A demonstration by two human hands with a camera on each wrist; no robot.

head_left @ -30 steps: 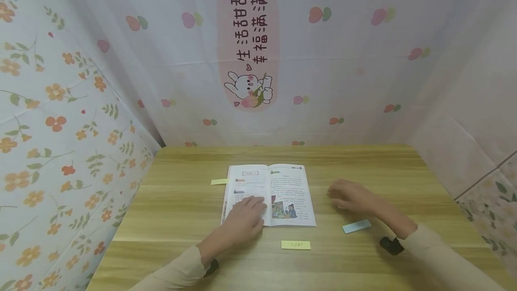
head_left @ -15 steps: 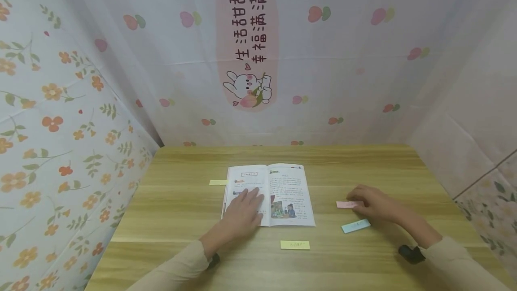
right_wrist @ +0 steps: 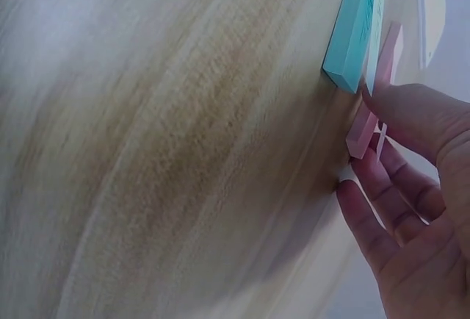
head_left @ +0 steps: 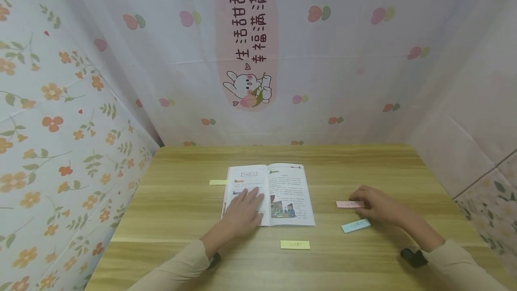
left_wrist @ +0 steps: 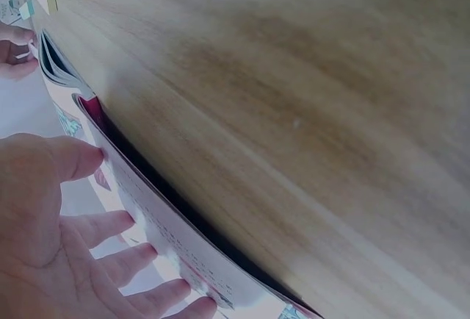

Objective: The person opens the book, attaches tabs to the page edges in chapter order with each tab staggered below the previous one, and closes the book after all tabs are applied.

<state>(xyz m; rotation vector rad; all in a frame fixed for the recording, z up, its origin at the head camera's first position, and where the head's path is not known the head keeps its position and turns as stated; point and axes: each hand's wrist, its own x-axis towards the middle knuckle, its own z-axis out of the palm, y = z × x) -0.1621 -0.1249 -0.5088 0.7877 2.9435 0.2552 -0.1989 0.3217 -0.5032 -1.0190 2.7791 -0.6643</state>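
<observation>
My left hand (head_left: 243, 211) lies with its fingers extended over the left page of an open book (head_left: 288, 185), holding it flat; in the left wrist view the fingertips (left_wrist: 147, 253) reach along the page edge. To the right of the book, my right hand (head_left: 379, 206) pinches the right end of a pink sticky note pad (head_left: 347, 204) on the table. In the right wrist view the thumb is on one side of the pink pad (right_wrist: 360, 134) and the fingers on the other. Just nearer lies a light blue sticky note pad (head_left: 356, 225) with handwriting.
A yellow sticky note pad (head_left: 295, 245) with writing lies in front of the book. A yellow sticky note (head_left: 218, 182) sticks out from the book's left edge. The wooden table (head_left: 181, 165) ends at a patterned curtain (head_left: 363, 80).
My right hand has moved right from beside the book to the pink sticky note pad, which it earlier covered from view, and has nearly stopped there. The left hand stays on the book.
</observation>
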